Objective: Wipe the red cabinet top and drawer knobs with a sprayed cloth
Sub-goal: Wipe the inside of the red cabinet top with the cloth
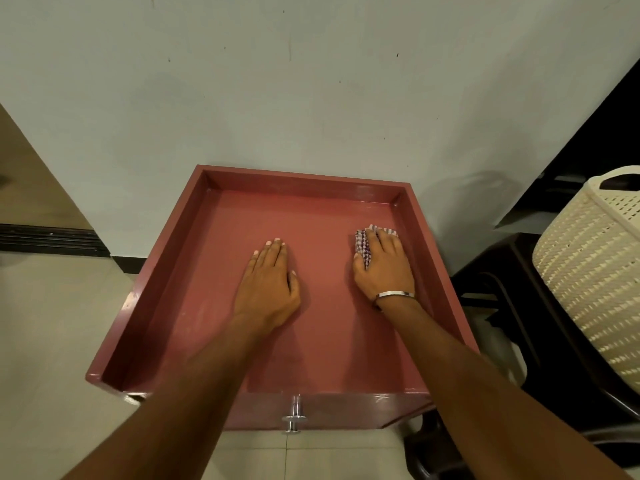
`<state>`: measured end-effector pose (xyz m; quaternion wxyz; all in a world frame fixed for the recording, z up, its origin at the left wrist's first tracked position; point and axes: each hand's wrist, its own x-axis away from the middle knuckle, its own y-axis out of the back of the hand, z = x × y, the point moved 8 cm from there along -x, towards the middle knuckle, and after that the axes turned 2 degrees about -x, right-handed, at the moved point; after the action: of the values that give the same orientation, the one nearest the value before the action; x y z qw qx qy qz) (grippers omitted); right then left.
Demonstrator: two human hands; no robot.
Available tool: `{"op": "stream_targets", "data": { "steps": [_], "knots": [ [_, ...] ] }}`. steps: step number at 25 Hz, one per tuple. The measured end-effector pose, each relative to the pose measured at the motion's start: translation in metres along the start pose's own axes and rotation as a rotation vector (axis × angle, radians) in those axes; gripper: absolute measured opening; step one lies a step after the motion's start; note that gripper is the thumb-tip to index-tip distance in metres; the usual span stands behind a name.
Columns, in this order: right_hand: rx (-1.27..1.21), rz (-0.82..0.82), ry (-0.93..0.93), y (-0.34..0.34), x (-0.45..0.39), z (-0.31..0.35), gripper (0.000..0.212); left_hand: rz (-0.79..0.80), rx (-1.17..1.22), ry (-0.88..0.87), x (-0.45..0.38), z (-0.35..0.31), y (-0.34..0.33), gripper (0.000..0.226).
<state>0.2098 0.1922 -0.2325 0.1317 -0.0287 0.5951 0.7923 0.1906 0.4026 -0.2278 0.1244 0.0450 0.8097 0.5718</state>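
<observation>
The cabinet top [311, 237] is a dull red – rim and floor alike. The cloth [363, 242] is checked in purple and white. The knob [294, 415] is shiny silver, the bracelet [394, 294] silver too, the woven basket [592, 282] cream, the wall [277, 91] pale grey-green.

Cabinet top [214, 299]: before me, its back rim against the wall [311, 81], raised rims at back, left and right. My left hand [268, 287]: flat on the top, near the middle. My right hand [384, 268]: on the top, toward the right rim, pressed on the cloth [363, 245]. Knob [294, 415]: on the drawer front below the near edge. Basket [595, 271]: right of the cabinet, on a stool [498, 271].
</observation>
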Motion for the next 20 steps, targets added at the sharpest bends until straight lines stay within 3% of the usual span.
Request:
{"op": "stream_targets", "data": {
  "steps": [4, 9, 13, 20],
  "knots": [
    [-0.047, 0.011, 0.092, 0.006, 0.021, 0.009, 0.065, 0.004, 0.003, 0.002, 0.007, -0.008, -0.001, 0.062],
    [0.0, -0.018, 0.011, 0.013, 0.024, -0.026, 0.07, 0.013, 0.009, -0.014, 0.017, -0.013, -0.002, 0.062],
    [0.029, -0.018, -0.001, 0.01, 0.035, -0.008, 0.077, 0.007, -0.001, -0.014, 0.022, -0.016, -0.002, 0.07],
    [-0.009, 0.016, 0.018, 0.024, 0.052, -0.019, 0.063, 0.005, -0.01, -0.036, 0.028, -0.019, -0.006, 0.07]
  ]
}}
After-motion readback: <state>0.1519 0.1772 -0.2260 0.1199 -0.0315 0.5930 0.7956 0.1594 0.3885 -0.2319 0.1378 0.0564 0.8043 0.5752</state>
